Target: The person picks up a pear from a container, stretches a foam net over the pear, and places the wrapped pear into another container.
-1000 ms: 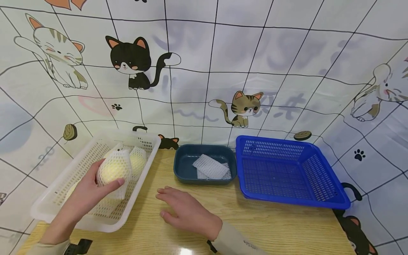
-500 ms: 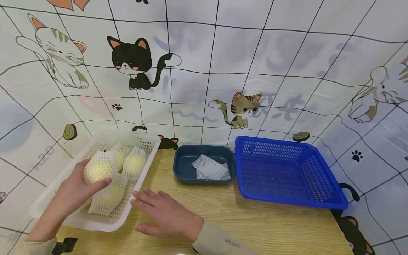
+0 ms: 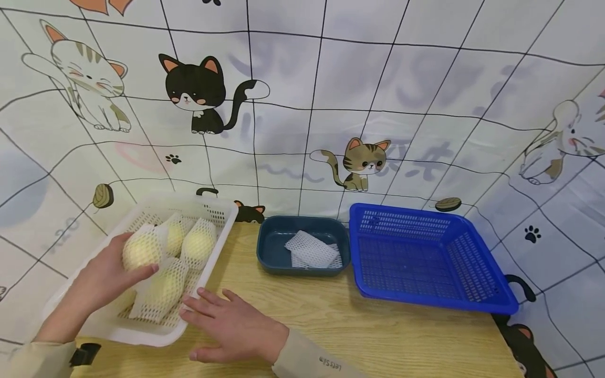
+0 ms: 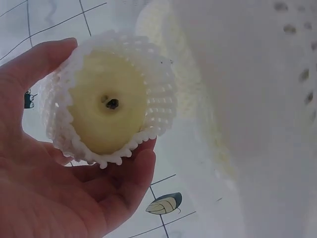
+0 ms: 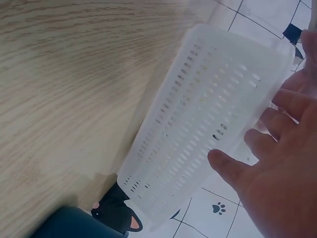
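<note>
My left hand grips a pale yellow pear in a white foam net, over the left part of the white basket. In the left wrist view, the end of this pear with a dark spot faces the camera, thumb and fingers around its net. Several more netted pears lie in the basket, one partly hidden behind the left hand. My right hand has its fingers spread, fingertips at the basket's right side. From the right wrist, the basket wall is seen beside the fingers; contact is unclear.
A dark teal tray in the middle of the wooden table holds white foam nets. To its right stands a blue mesh basket. A cat-patterned sheet hangs behind and at the sides.
My left hand has moved left and slightly down with the pear, uncovering other netted pears. My right hand has shifted left to the white basket's side.
</note>
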Tool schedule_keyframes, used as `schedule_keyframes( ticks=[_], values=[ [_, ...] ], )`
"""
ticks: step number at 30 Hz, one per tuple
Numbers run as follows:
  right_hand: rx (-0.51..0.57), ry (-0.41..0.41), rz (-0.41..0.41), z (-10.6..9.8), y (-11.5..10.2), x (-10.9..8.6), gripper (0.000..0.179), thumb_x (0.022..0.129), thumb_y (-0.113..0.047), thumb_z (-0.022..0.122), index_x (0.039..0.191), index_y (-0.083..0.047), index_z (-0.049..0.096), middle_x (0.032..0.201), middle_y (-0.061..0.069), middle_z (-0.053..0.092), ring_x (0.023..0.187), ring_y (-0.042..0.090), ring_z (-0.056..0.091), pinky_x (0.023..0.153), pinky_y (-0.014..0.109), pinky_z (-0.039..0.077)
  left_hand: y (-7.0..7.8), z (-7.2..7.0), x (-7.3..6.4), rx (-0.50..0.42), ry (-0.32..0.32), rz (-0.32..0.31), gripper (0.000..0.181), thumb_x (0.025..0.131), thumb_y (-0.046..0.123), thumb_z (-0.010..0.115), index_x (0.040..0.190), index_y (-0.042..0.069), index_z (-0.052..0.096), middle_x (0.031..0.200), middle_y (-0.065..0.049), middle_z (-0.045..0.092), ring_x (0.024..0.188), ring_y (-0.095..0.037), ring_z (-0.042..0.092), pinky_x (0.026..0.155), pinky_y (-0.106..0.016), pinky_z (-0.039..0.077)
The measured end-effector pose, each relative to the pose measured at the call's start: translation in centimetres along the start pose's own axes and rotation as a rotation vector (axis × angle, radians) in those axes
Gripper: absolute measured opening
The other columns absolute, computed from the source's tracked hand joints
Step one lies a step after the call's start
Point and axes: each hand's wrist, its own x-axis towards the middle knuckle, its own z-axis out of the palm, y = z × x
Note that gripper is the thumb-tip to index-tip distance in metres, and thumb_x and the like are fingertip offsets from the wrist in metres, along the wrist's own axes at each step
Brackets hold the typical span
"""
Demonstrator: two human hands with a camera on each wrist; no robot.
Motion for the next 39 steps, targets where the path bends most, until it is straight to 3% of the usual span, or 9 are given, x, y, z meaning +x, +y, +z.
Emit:
schedule_keyframes(
  ticks=[8, 14, 18, 24, 30, 39],
  values=[
    [-0.031, -0.028, -0.002, -0.2, 0.1, -0.1, 0.076, 0.103, -0.068, 0.037, 0.167, -0.031, 0.018, 0.172, -0.013, 0.005, 0.157, 0.009, 0.000, 0.120, 0.038, 0.030, 0.0, -0.1, 2.1, 0.076, -0.037, 0.046, 0.100, 0.089, 0.043, 0.079, 0.147, -0.019, 0.027, 0.123, -0.046, 0.052, 0.102, -0.056, 0.060, 0.069, -0.062, 0.051],
    [-0.027, -0.049, 0.001, -0.3, 0.1, 0.0, 0.076, 0.103, -0.067, 0.039, 0.167, -0.031, 0.016, 0.172, -0.013, 0.004, 0.157, 0.009, -0.001, 0.120, 0.036, 0.031, 0.7, 0.8, 3.9, 0.108, -0.077, 0.099, 0.097, 0.086, 0.043, 0.082, 0.144, -0.019, 0.033, 0.119, -0.044, 0.057, 0.104, -0.058, 0.060, 0.075, -0.064, 0.051],
    [-0.027, -0.027, -0.014, -0.2, 0.1, 0.1, 0.076, 0.103, -0.066, 0.042, 0.167, -0.030, 0.019, 0.172, -0.012, 0.006, 0.157, 0.009, 0.001, 0.120, 0.034, 0.030, 0.8, 1.5, 4.6, 0.148, -0.092, 0.097, 0.099, 0.084, 0.045, 0.082, 0.143, -0.019, 0.034, 0.117, -0.045, 0.057, 0.104, -0.060, 0.059, 0.075, -0.066, 0.051],
    [-0.049, 0.013, -0.047, 0.0, 0.2, 0.2, 0.075, 0.104, -0.064, 0.044, 0.166, -0.027, 0.024, 0.172, -0.008, 0.012, 0.158, 0.013, 0.005, 0.118, 0.032, 0.032, 0.9, 1.8, 4.9, 0.184, -0.126, 0.064, 0.106, 0.087, 0.051, 0.078, 0.146, -0.021, 0.030, 0.125, -0.049, 0.052, 0.110, -0.065, 0.055, 0.080, -0.071, 0.050],
    [-0.046, -0.007, -0.049, -0.1, 0.2, 0.3, 0.076, 0.104, -0.064, 0.044, 0.166, -0.028, 0.022, 0.172, -0.009, 0.012, 0.158, 0.012, 0.003, 0.118, 0.031, 0.032, 1.1, 1.5, 4.8, 0.184, -0.188, 0.010, 0.116, 0.091, 0.058, 0.071, 0.152, -0.022, 0.013, 0.130, -0.054, 0.044, 0.113, -0.068, 0.052, 0.081, -0.072, 0.049],
    [0.014, -0.020, -0.015, -0.4, 0.6, -0.3, 0.073, 0.104, -0.065, 0.039, 0.166, -0.031, 0.021, 0.172, -0.012, 0.005, 0.157, 0.011, 0.000, 0.121, 0.036, 0.029, 1.1, 1.9, 4.7, 0.157, -0.162, 0.045, 0.118, 0.093, 0.058, 0.069, 0.150, -0.025, 0.009, 0.137, -0.058, 0.031, 0.124, -0.072, 0.039, 0.094, -0.076, 0.041]
  ],
)
